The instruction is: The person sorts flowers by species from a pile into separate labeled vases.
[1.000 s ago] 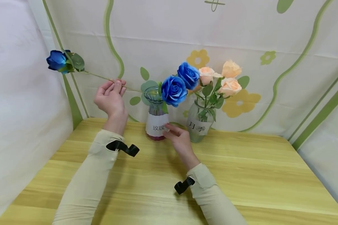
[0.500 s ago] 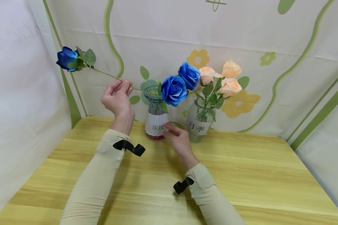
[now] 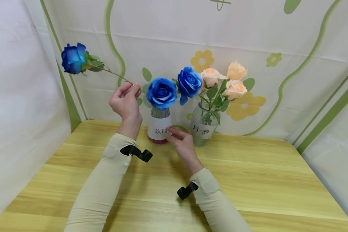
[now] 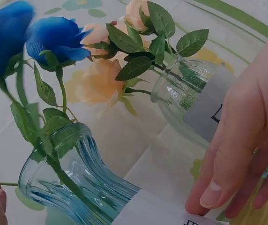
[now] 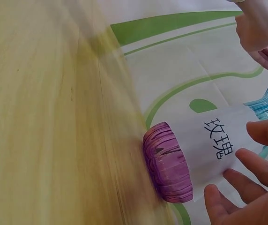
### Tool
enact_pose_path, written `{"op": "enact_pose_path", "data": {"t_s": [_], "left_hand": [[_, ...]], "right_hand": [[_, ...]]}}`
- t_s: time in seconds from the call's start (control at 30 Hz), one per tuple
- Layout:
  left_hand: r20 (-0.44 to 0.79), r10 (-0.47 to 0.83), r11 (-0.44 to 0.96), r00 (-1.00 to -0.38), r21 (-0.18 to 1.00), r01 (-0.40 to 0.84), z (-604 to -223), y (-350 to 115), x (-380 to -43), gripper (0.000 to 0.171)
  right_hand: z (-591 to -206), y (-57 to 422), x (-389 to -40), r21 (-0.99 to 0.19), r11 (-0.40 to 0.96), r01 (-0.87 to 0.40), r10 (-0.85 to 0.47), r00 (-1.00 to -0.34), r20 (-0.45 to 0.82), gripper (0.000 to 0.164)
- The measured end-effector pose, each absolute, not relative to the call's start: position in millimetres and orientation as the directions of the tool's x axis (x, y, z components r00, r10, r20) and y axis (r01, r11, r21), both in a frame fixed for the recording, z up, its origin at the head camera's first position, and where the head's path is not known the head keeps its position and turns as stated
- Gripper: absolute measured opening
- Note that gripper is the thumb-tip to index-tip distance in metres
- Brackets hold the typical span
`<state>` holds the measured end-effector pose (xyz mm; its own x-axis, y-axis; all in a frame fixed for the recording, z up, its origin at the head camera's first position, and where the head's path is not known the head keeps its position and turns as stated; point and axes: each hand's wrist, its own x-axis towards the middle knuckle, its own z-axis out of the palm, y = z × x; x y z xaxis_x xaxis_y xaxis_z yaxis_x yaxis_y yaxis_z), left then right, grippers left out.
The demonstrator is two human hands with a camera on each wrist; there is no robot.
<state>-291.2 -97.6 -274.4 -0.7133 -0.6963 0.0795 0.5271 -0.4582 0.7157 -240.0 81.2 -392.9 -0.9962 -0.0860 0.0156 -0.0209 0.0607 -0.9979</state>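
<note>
My left hand (image 3: 127, 101) pinches the thin stem (image 3: 116, 74) of a blue rose (image 3: 74, 58), whose bloom leans far left. The stem's end reaches the glass vase (image 3: 160, 129) at its mouth, partly behind a bloom. This vase has a blue ribbed neck (image 4: 54, 152), a white label (image 5: 213, 145) and a purple base (image 5: 169, 164). Two blue roses stand in it: one bloom (image 3: 162, 92) faces forward over the mouth, the other bloom (image 3: 189, 82) tilts right. My right hand (image 3: 183, 141) touches the label's right side with fairly straight, spread fingers (image 5: 260, 168).
A second clear vase (image 3: 202, 129) with a label stands close to the right, holding several peach roses (image 3: 235, 89). Both vases are near the back edge of the wooden table (image 3: 249, 180), before a patterned cloth (image 3: 162, 19).
My left hand has moved right toward the vase with the blue rose, whose bloom shifted right and up. The front blue bloom in the vase has swung left over the mouth. The right hand stays.
</note>
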Motion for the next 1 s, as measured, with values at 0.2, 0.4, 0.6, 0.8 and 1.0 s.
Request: {"op": "enact_pose_path", "data": {"t_s": [0.2,0.4,0.6,0.8,1.0], "left_hand": [[0.127,-0.688,-0.420,-0.714,0.733,0.535,-278,-96,-295,0.013],[0.153,-0.674,-0.399,-0.723,0.748,0.531,-277,-93,-297,0.015],[0.160,-0.660,-0.329,-0.734,0.817,0.473,-277,-91,-300,0.013],[0.164,-0.635,-0.285,-0.754,0.859,0.426,-279,-92,-303,0.009],[0.212,-0.600,-0.244,-0.771,0.870,0.429,-277,-96,-304,0.008]], "right_hand": [[-395,81,-241,-0.998,0.059,-0.021,-0.080,-0.997,0.017,0.039],[-396,81,-242,-0.998,0.060,-0.011,-0.079,-0.997,0.006,0.038],[-392,80,-240,-0.998,0.068,0.003,-0.082,-0.997,-0.008,0.037],[-391,79,-239,-0.998,0.057,0.000,-0.078,-0.997,-0.004,0.037],[-393,78,-240,-0.999,0.045,-0.025,-0.070,-0.997,0.022,0.038]]}}
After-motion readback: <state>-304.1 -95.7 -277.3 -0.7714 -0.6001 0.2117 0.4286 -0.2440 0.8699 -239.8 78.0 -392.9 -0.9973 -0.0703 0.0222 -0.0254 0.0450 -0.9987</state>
